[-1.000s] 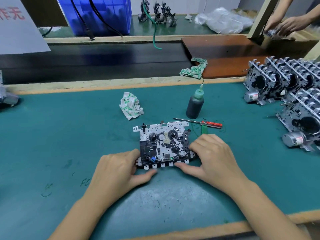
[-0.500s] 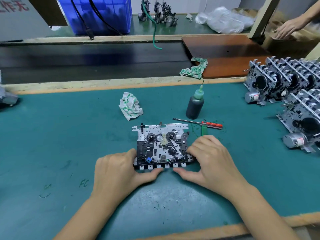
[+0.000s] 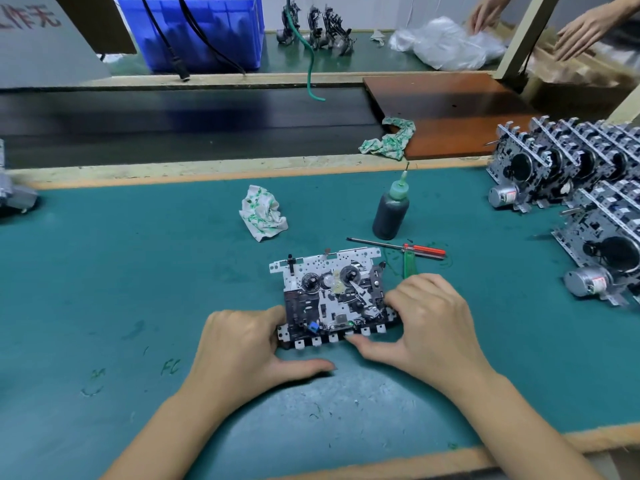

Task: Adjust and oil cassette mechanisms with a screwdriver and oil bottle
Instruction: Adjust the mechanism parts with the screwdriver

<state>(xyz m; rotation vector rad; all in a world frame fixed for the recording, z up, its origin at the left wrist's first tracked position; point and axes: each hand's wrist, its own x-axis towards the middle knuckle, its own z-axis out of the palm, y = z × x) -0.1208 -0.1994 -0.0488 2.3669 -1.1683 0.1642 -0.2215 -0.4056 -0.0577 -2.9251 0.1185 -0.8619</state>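
Gripping mechanism point(image 3: 332, 299) flat on desk point(image 3: 138, 271), left hand point(image 3: 242, 344) and right hand point(image 3: 429, 327) at its ends; seemingly pressing keys; next, reach for screwdriver point(image 3: 398, 245) or bottle point(image 3: 391, 213) just behind

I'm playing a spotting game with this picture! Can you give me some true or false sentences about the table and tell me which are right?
1. Both hands, left hand and right hand, hold the mechanism. True.
2. The screwdriver is in the right hand. False: it lies on the mat, beyond the mechanism.
3. The oil bottle stands upright. True.
4. The rag lies on the mechanism. False: it lies apart, on the mat.
5. More mechanisms are lined up on the right. True.
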